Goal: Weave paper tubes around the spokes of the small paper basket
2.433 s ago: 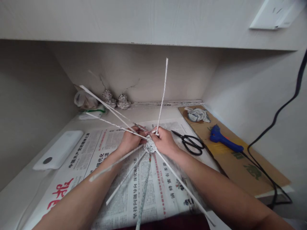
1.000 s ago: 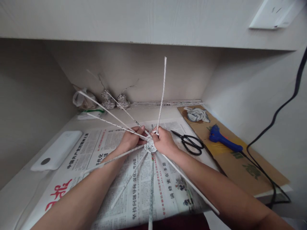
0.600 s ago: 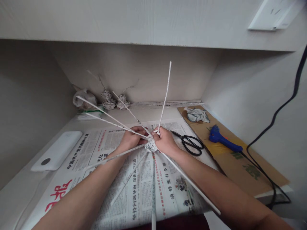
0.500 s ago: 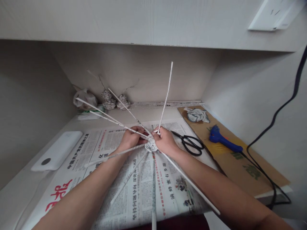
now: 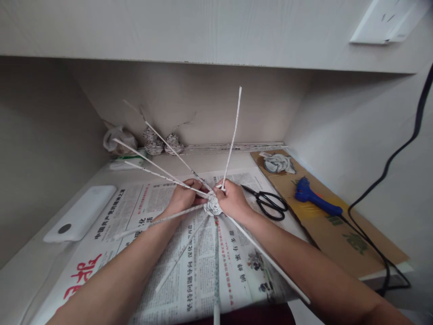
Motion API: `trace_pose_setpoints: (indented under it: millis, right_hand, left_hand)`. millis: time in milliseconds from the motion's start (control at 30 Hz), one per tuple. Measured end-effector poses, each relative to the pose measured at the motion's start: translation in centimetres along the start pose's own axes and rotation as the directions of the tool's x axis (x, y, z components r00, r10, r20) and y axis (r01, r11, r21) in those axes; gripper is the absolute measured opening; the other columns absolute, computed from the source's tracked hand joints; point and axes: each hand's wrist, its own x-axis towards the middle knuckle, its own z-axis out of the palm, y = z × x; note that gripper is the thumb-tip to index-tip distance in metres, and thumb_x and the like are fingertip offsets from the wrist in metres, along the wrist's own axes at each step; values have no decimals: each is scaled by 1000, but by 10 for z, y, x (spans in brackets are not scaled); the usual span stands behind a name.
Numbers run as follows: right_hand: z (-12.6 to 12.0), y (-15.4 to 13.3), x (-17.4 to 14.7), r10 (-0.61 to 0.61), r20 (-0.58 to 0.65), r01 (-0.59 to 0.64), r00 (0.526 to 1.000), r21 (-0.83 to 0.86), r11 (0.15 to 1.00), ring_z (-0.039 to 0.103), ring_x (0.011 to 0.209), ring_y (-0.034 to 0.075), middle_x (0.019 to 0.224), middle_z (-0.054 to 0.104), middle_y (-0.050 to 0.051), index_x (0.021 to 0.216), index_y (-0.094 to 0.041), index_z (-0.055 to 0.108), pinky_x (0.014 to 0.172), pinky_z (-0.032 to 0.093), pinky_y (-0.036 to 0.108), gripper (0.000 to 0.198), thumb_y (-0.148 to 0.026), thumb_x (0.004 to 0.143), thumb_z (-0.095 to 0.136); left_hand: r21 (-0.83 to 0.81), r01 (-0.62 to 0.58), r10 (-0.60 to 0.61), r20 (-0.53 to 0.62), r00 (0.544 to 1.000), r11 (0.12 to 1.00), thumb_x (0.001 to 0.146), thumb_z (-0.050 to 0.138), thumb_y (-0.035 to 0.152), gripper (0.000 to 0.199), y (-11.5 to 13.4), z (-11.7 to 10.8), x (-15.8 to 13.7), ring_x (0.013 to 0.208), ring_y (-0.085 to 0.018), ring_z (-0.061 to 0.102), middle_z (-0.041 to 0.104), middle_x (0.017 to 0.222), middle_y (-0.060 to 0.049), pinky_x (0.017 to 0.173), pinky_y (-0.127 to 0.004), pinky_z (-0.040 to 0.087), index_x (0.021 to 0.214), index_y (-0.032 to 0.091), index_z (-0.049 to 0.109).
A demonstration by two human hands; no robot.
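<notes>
Between my hands sits a small woven paper piece (image 5: 213,206), with several rolled-paper sticks (image 5: 233,137) spreading outward from it. My left hand (image 5: 185,195) grips its far left side, fingers closed around the paper sticks near the weave; the fingertips are partly hidden. On the far right side, my right hand (image 5: 232,197) pinches at the base of the upright stick, thumb and fingers together. One stick runs toward me over the newspaper (image 5: 199,253), and another slants beneath my right forearm.
Black scissors (image 5: 271,204) lie right of my right hand. A blue glue gun (image 5: 316,198) with a black cord (image 5: 389,167) rests on cardboard (image 5: 368,246). A white power bank (image 5: 81,212) is at left. Woven gourd shapes (image 5: 173,143) and a plastic bag (image 5: 120,139) stand behind.
The long sticks on the left have swung: one tip has moved left and up, another slightly right. The upright stick leans a little further left. Both hands keep nearly the same place and grip.
</notes>
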Motion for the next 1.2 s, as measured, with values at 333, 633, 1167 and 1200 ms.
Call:
trace_pose_setpoints:
  millis: [333,633,1167,1200]
  right_hand:
    - [0,0,0,-17,-17,17,1000,-8,1000,66,78,19,82,73,3,86,-21,65,74,47,28,6,-24,88,61]
    - [-1,0,-2,-66,-7,65,998,-25,998,66,75,18,80,72,3,85,-21,64,71,45,27,6,-24,89,60]
    - [-2,-2,-2,-78,37,81,996,-91,992,66,77,19,86,74,6,90,-20,65,71,44,27,6,-23,91,60]
    - [-2,-3,-3,-80,39,84,996,-101,991,66,78,19,86,74,6,90,-20,65,72,44,27,6,-22,91,60]
  left_hand:
    - [-25,3,-3,-11,1000,1000,78,69,25,18,-2,1,0,54,-14,64,70,66,-7,52,-24,57,64,13,67]
    - [17,21,-22,85,996,1000,59,86,26,23,-1,0,-3,57,-12,64,67,64,-2,60,-25,56,67,12,69]
    - [124,-163,156,62,986,979,65,81,37,26,-19,-2,5,52,-13,58,64,60,0,49,-23,49,67,16,66]
    - [128,-168,161,63,985,977,66,81,38,26,-20,-2,6,52,-13,58,64,61,0,48,-23,49,68,16,66]
